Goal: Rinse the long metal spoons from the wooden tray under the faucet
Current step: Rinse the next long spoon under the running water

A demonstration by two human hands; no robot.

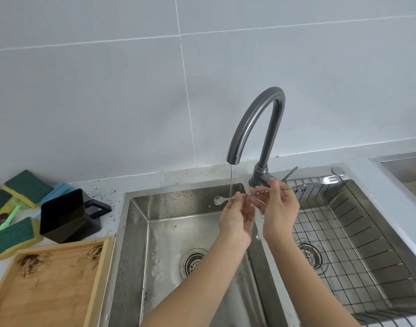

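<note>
A long metal spoon (245,196) with a twisted handle lies level over the left sink basin, its small bowl pointing left. Both hands hold it: my left hand (237,218) pinches the handle near the bowl, and my right hand (278,208) pinches it further right. A thin stream of water falls from the grey curved faucet (256,123) onto the handle just right of the bowl. The wooden tray (49,284) sits on the counter at the lower left; it shows only dark crumb stains and no spoons.
The left sink basin (136,244) is wet, with a round drain. The right basin holds a wire rack (343,232) with a fork at its far edge. A black square jug (65,213) and several green sponges (13,234) lie on the counter left of the sink.
</note>
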